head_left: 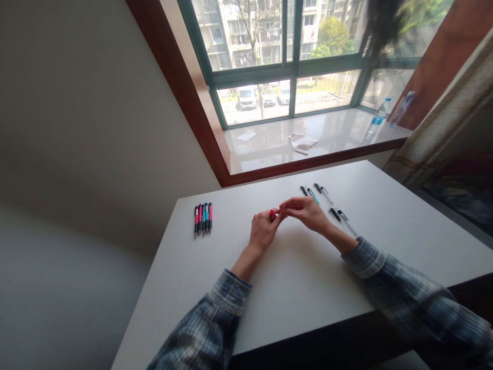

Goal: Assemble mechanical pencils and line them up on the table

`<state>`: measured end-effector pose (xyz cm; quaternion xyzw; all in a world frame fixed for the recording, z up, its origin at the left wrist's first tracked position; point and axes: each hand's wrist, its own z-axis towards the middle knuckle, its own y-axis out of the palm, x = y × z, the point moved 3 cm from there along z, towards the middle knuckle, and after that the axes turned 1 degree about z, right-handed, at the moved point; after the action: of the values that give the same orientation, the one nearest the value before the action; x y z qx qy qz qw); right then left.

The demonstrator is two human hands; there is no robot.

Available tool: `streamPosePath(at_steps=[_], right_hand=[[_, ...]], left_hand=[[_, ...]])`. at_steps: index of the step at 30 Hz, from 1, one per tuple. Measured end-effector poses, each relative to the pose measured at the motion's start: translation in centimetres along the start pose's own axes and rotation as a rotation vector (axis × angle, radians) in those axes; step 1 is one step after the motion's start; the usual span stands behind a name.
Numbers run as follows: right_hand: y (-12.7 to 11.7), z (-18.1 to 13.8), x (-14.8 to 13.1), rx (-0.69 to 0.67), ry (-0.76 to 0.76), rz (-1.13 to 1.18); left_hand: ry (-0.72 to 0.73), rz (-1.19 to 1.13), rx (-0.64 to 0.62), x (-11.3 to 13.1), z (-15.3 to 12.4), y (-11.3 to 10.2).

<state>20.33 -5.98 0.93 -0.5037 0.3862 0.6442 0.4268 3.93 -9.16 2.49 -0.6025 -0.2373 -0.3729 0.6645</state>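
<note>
Tabletop (308,288), white: left edge facing the wall (77,128), far edge below the windowsill (269,149).
Left hand (263,228), over tabletop's middle: fingers curled round a red pen piece (271,215), end exposed.
Right hand (308,212), same part of tabletop: fingertips pinched together, meeting the left hand; any piece between them too small to tell.
Five pens (203,218), pink and teal: side-by-side row, tabletop's far left.
Loose pen parts (313,196), teal, black, clear: tabletop's far side, right of centre.
Open surface: tabletop between row and left hand, also toward near edge.
Bottles (379,117), two: beyond tabletop, on sill; contents unclear.
</note>
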Motion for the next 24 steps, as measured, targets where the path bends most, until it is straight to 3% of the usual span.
streamPosePath(at_steps=[6,11,17,24], right_hand=[[-0.6,0.2,-0.8,0.154,-0.102,-0.063],[-1.9,0.3,-2.5,0.312,-0.154,0.048],[-1.9,-0.1,-3.7,0.32,-0.112,0.219],[-1.5,-0.1,-4.0,0.302,-0.119,0.211]], left_hand=[[0.008,-0.123,-0.031,0.1,0.1,0.2],[-0.008,-0.223,-0.073,0.2,-0.1,0.6],[0.077,0.009,-0.15,0.4,-0.4,0.9],[0.092,0.187,-0.124,0.7,-0.5,0.6]])
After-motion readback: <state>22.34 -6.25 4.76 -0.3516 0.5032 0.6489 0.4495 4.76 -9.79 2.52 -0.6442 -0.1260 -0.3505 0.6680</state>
